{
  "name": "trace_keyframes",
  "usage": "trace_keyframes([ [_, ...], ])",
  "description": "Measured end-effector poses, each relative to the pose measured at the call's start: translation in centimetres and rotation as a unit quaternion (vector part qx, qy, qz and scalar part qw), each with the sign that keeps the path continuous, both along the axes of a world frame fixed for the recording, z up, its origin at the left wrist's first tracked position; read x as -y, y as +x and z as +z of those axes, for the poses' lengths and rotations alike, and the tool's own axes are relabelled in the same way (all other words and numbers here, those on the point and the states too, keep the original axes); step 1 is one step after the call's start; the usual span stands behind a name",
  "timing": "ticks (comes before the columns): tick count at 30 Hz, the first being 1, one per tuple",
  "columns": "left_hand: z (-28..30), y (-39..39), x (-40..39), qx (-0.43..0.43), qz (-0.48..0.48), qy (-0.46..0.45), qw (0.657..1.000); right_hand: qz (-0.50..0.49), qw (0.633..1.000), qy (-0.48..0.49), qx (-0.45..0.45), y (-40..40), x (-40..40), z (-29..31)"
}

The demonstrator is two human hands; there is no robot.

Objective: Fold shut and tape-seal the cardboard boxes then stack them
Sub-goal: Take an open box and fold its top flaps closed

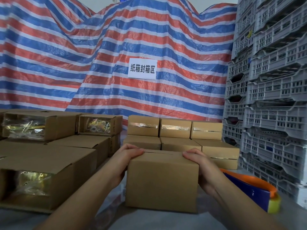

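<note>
Two bare hands hold one small cardboard box [162,181] by its short ends, close to the camera on a grey surface [166,221]. The left hand [123,161] wraps the box's left end, its fingers [134,151] curled over the top edge; the right hand [201,163] mirrors it on the right end, fingers [191,154] also hooked over the top. The grip looks meant to keep the top flaps pressed flat: they lie closed, with a thin dark seam [159,152] running along the top between the two hands. No tape shows on that seam, so the box appears folded shut but not yet sealed.

Just behind the held box stands a stack of sealed boxes [176,128], two layers showing, with glossy clear tape across the fronts of the upper row. That is likely where finished boxes go. To the left of the held box sit open boxes [38,180], turned on their sides so crinkled gold-and-clear packets show through their openings, apparently awaiting closing. To its right lies an orange-and-blue tape dispenser [255,191], within easy reach of the right hand. Farther right rise stacked grey plastic crates [272,97]. Behind everything hangs a red, white and blue striped tarpaulin [83,55] bearing a white printed sign [142,68].
</note>
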State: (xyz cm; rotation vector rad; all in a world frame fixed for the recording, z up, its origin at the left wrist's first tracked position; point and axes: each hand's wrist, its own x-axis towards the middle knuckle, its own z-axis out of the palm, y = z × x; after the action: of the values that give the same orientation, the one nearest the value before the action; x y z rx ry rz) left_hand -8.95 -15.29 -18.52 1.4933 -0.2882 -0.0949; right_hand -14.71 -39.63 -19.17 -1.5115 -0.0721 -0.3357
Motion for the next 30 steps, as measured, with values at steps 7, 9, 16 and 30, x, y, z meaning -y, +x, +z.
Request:
trace_keyframes([
  [7,3.7,-1.5,0.5,0.175,0.072,0.169,0.967,-0.019,1.000,0.010,0.000,0.0,-0.1,-0.3],
  [9,5.0,-2.6,1.9,0.278,0.105,0.224,0.928,-0.023,1.000,0.012,0.000,0.0,-0.2,-0.2],
  [16,6.4,-4.6,6.6,0.372,-0.004,0.593,0.714,-0.016,1.000,0.014,0.015,-0.1,-0.1,-0.1],
  [30,3.6,-4.8,6.4,0.337,-0.003,0.648,0.683,-0.082,0.979,-0.183,0.018,-0.9,-0.1,2.6],
])
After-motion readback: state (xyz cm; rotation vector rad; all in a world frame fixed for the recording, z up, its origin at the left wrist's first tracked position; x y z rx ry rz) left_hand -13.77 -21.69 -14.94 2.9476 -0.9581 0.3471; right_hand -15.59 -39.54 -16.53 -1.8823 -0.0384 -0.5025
